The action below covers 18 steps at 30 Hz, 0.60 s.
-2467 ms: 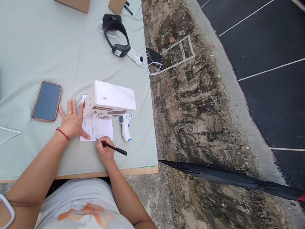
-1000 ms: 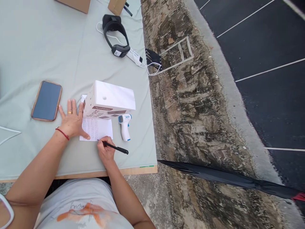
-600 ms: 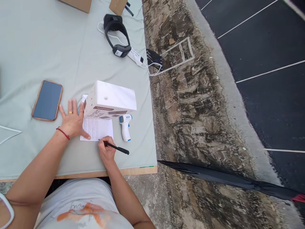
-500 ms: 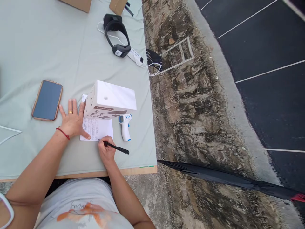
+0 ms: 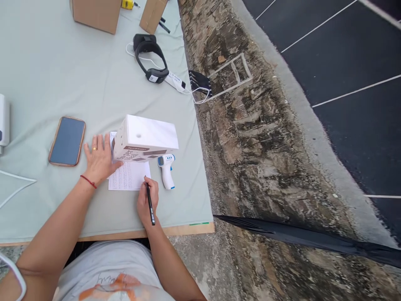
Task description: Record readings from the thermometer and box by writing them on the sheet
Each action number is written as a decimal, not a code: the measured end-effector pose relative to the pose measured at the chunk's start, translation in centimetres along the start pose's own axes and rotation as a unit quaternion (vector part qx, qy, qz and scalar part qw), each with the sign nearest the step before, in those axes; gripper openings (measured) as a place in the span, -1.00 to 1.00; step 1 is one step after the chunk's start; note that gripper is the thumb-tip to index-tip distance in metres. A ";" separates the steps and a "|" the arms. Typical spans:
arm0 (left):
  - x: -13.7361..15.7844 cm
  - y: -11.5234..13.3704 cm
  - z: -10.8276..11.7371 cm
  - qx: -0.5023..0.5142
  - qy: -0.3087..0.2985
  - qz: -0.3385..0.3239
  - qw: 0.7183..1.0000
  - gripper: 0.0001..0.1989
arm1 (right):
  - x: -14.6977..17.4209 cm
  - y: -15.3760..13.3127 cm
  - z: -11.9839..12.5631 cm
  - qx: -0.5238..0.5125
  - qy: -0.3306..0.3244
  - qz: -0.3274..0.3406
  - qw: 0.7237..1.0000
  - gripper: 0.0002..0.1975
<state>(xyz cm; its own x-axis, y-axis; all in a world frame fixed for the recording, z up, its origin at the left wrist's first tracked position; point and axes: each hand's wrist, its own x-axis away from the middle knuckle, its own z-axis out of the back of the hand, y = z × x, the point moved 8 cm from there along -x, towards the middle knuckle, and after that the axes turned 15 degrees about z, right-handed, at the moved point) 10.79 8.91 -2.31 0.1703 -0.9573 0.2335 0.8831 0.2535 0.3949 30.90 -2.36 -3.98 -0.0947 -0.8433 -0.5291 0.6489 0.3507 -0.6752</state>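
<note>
A sheet of paper with small rows of writing or print lies near the table's front edge, its far part hidden under or behind a white box. My left hand lies flat with fingers spread, its thumb over the paper's left edge and its fingers beside the box. My right hand is closed round a black pen, at the paper's lower right corner. The pen's tip points away from me. A white and blue infrared thermometer lies just right of the paper.
Left of my left hand lies a phone in a brown case. Farther back are a black headset, a white power bank with a cable, and cardboard boxes. The table's right edge drops to stony ground.
My right hand has shifted right across the paper, and the pen has swung to point more straight away from me. My left thumb has moved up the sheet. The view has tilted slightly.
</note>
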 end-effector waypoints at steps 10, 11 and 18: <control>-1.3 0.7 -0.4 0.209 -0.010 -0.111 0.971 0.02 | -3.1 1.6 -2.2 0.131 -0.120 0.050 0.983 -0.71; -1.4 0.5 -0.3 0.222 -0.002 -0.107 0.969 0.02 | -3.1 1.4 -2.6 0.129 -0.130 0.053 0.982 -0.72; -2.2 -0.5 1.3 0.290 0.078 -0.060 0.952 -0.23 | -3.5 2.5 0.2 0.142 -0.043 0.057 0.987 -0.67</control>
<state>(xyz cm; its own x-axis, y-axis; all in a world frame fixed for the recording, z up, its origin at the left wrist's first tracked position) 9.42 11.07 -1.89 0.1859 -0.9818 0.0393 0.5172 0.1318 0.8457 32.99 1.40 -3.72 0.0470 -0.8403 -0.5401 0.8380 0.3274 -0.4365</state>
